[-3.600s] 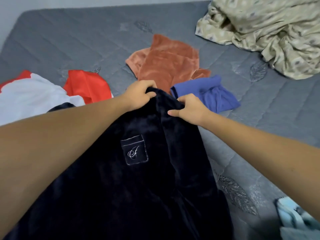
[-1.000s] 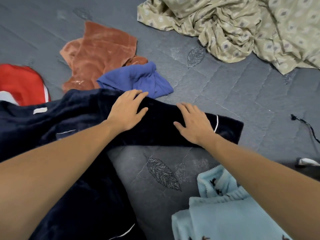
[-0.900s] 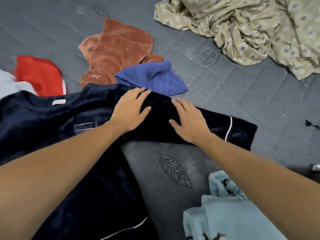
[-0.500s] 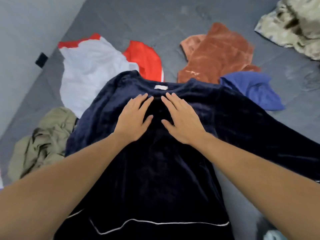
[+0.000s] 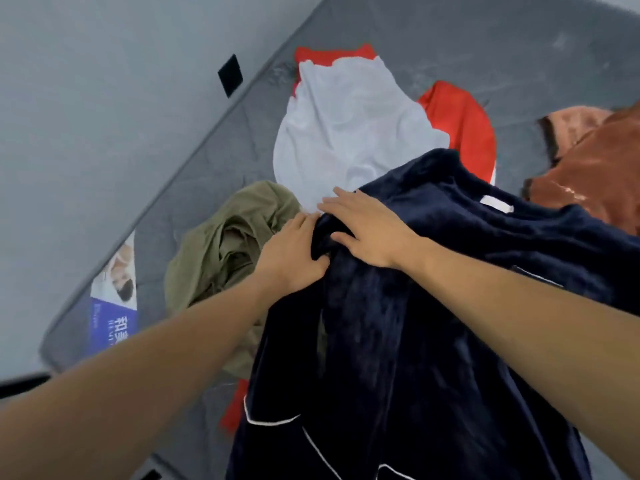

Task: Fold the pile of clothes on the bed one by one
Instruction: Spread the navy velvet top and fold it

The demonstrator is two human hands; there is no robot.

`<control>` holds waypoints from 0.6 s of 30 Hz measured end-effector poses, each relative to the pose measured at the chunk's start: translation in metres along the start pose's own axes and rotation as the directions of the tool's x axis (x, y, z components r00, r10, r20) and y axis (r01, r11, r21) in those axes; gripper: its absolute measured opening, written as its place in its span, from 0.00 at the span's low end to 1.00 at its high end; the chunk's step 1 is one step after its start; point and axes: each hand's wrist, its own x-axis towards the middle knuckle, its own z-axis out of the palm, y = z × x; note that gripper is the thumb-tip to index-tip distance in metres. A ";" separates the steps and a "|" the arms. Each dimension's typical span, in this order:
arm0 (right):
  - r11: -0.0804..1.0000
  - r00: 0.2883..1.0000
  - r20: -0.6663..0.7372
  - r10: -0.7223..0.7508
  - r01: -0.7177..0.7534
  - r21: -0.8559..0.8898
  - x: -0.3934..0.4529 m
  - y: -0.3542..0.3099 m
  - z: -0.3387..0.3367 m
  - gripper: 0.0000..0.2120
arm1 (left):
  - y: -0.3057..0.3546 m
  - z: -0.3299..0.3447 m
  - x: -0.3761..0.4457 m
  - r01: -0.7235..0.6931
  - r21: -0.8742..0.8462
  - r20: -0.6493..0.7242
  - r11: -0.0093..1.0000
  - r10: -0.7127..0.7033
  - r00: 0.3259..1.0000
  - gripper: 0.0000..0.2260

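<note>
On the grey mattress (image 5: 502, 39), we are spreading the navy velvet top (image 5: 433, 306) over the clothes pile, our right hand (image 5: 367, 230) pressing flat, fingers straight, while our left hand (image 5: 294, 258) is gripping the bunched sleeve, which we judge best drawn out smooth before folding.

Garments on the bed (image 5: 450, 36), five in view:
- navy top (image 5: 433, 323) with white piping, one
- white and red shirt (image 5: 346, 133), one
- olive garment (image 5: 228, 244), crumpled, one
- rust velvet piece (image 5: 595, 168), one
- small red scrap (image 5: 233, 407) beside the navy hem, one; whether it belongs to another garment cannot be told

Hands, two: left hand (image 5: 294, 258), right hand (image 5: 367, 230).

Printed label (image 5: 114, 299) on the mattress edge, one. Black square (image 5: 230, 76) on the wall, one.
</note>
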 end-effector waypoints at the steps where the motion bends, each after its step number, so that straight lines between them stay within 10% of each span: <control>1: 1.000 1.000 0.010 -0.016 0.016 0.012 0.004 -0.002 0.000 0.26 | -0.002 -0.003 -0.001 -0.001 -0.029 -0.009 1.000 0.001 1.000 0.30; 9: 0.998 0.998 0.034 0.057 -0.057 0.011 0.031 -0.001 -0.034 0.06 | -0.024 -0.047 0.001 0.029 -0.141 -0.207 0.990 -0.058 0.977 0.11; 18: 0.979 0.945 0.257 0.203 -0.203 -0.026 0.095 0.002 -0.065 0.10 | -0.070 -0.084 0.021 0.302 -0.502 0.228 0.810 -0.212 0.950 0.09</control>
